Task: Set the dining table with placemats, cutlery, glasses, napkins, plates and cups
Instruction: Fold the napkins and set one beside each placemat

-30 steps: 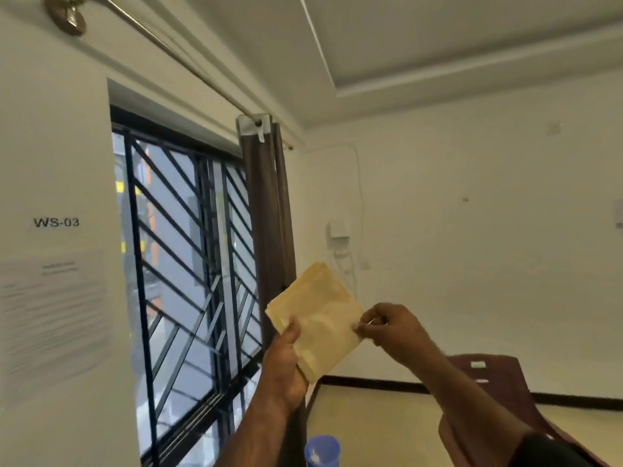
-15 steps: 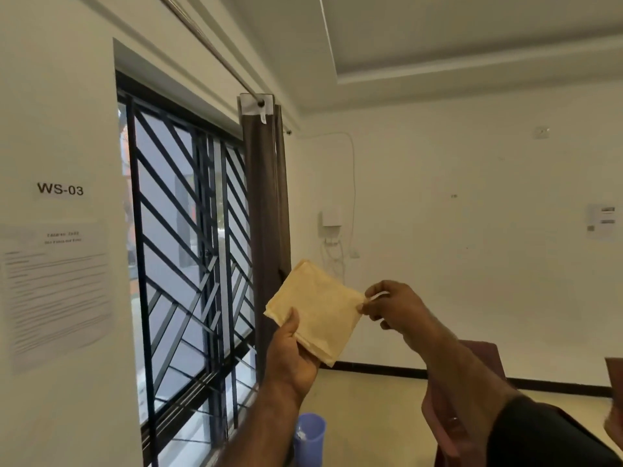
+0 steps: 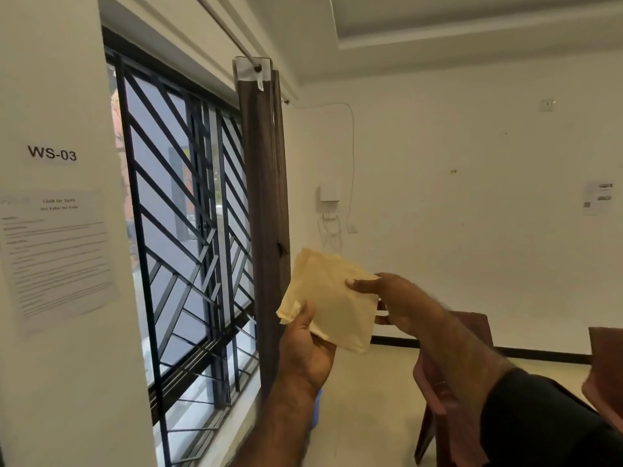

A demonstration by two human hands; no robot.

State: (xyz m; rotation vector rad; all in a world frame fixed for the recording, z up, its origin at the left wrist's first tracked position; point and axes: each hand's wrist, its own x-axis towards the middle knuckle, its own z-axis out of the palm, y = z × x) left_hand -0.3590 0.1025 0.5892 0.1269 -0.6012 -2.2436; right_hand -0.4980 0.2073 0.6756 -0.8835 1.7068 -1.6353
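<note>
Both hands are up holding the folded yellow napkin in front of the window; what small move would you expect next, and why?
Probably lower the folded yellow napkin toward the table. The left hand grips its lower corner and the right hand pinches its right edge, so it hangs in mid-air; no table shows in this view.

The folded pale-yellow napkin [image 3: 332, 299] looks like soft, matt paper. The black window grille [image 3: 188, 237] is painted metal with a slight sheen; the brown curtain [image 3: 264, 214] is matt cloth; the dark-brown chair [image 3: 448, 399] seems glossy plastic.
</note>
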